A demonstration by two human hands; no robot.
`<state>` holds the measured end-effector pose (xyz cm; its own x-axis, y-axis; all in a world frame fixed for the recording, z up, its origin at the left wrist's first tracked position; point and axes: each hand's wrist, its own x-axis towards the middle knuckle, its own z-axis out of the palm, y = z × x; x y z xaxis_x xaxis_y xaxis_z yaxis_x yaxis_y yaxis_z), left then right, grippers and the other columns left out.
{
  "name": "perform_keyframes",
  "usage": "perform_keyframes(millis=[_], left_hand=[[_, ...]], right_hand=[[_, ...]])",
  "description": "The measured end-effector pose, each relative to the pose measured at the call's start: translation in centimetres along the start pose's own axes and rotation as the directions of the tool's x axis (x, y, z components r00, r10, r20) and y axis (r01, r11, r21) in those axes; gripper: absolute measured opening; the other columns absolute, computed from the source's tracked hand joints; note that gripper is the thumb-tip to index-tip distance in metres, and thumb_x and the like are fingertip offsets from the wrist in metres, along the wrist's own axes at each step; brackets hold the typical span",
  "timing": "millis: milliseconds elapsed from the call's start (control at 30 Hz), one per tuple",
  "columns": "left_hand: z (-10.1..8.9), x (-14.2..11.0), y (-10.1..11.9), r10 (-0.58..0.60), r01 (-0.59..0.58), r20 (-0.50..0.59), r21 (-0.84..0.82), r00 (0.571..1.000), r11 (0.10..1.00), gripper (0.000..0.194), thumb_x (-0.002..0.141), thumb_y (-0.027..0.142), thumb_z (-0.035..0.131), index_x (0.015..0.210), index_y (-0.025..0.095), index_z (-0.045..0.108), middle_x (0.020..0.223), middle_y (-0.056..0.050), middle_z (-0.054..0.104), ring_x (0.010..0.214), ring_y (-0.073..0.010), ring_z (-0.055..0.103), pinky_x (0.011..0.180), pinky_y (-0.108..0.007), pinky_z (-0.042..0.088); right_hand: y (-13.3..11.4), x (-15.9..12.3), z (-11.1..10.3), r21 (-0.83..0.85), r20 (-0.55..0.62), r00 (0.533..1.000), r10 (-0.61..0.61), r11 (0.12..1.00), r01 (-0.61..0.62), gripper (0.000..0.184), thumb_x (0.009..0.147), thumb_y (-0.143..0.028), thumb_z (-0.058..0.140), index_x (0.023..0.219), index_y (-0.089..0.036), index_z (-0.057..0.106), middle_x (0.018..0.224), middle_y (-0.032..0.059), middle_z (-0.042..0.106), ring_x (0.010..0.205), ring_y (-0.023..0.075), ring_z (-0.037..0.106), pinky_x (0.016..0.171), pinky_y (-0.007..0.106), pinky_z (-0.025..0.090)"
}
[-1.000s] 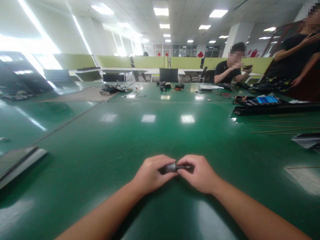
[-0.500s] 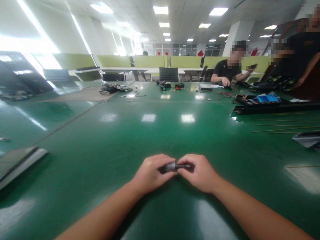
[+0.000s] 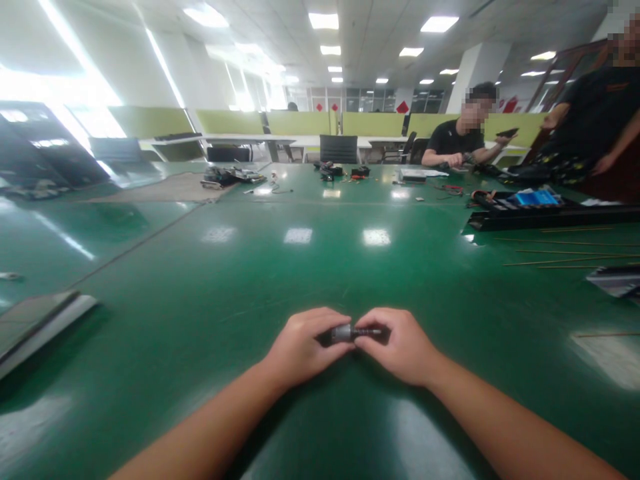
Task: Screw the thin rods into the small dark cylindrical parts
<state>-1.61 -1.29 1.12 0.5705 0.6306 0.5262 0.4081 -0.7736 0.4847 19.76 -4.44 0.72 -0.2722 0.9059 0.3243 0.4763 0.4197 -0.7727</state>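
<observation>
Low in the middle of the head view, both hands meet over the green table [image 3: 320,267]. Between them lies a small silver cylinder with a thin, dark, ridged shaft [image 3: 342,333], its shaft pointing right; it looks like a small motor. My left hand [image 3: 306,343] is closed on the cylinder's body, thumb in front and fingers behind. My right hand [image 3: 403,343] pinches the shaft close to the cylinder, and the shaft's tip shows inside the curl of its fingers. Part of the cylinder's left end is hidden in my left hand.
A flat panel [image 3: 43,327] lies at the left. Thin rods [image 3: 575,252] and a long black tray [image 3: 550,217] lie at the right. Along the far edge are loose parts [image 3: 233,176] and a grey box [image 3: 413,175]. A seated person [image 3: 457,140] and a standing person [image 3: 595,120] are beyond.
My hands and the cylinder look the same. At the back, the seated person's hand on the table has shifted right, and the standing person's arm and body have moved. The view has shifted slightly.
</observation>
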Motion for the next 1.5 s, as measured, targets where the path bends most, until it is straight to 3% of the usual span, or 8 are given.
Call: perform_keyframes(millis=[1500], left_hand=[[-0.16, -0.07, -0.01, -0.016, 0.016, -0.009, 0.011, 1.000, 1.000, 0.027, 0.076, 0.028, 0.078, 0.101, 0.019, 0.073, 0.094, -0.005, 0.076, 0.083, -0.0162, 0.071, 0.078, -0.025, 0.057]], right_hand=[[-0.01, 0.06, 0.00, -0.017, -0.014, 0.999, 0.041, 0.999, -0.042, 0.008, 0.076, -0.016, 0.074, 0.083, -0.020, 0.073, 0.079, -0.0008, 0.072, 0.073, 0.0150, 0.065, 0.067, 0.025, 0.045]])
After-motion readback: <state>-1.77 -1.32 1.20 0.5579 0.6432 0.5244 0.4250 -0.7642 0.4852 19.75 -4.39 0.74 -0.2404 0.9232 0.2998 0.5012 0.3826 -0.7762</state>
